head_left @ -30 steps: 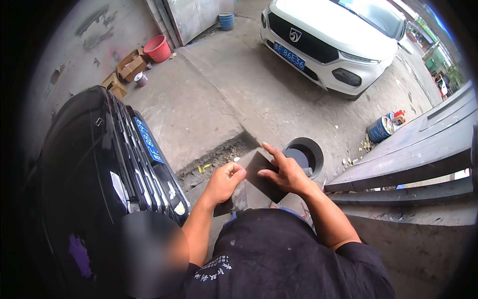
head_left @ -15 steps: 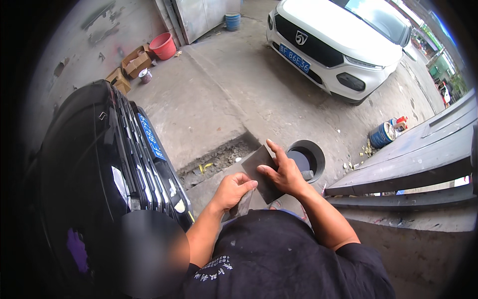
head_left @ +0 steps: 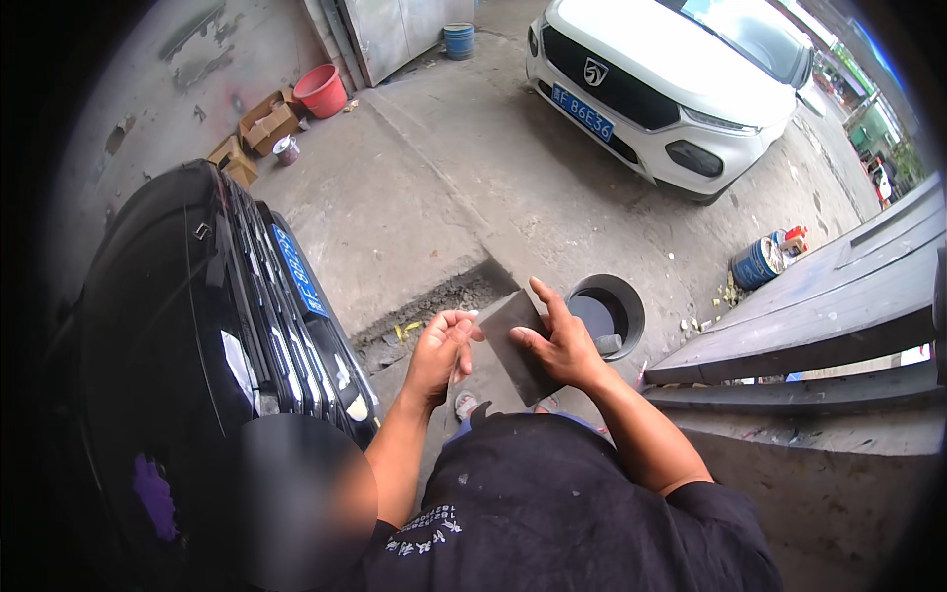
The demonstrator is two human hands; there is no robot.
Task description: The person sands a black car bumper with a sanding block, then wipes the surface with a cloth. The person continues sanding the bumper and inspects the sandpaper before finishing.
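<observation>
A dark grey rectangular sheet of sandpaper is in front of my body, tilted. My right hand grips its right side, thumb lying across the face and index finger stretched along the upper end. At the sheet's upper left corner, my left hand has its thumb and forefinger pinched together; the other fingers curl below. Just beyond my right hand stands a dark round bucket with dark liquid inside. A grey roll-shaped piece rests at its near inner side.
A black car front stands close on my left, a white car ahead to the right. The concrete floor has a broken, rubble-filled trench. Grey metal panels and a blue drum are at right; a red tub and cardboard boxes far left.
My left hand has moved up and away from the sheet's lower left part to its upper left corner. My right hand keeps its hold, almost unmoved.
</observation>
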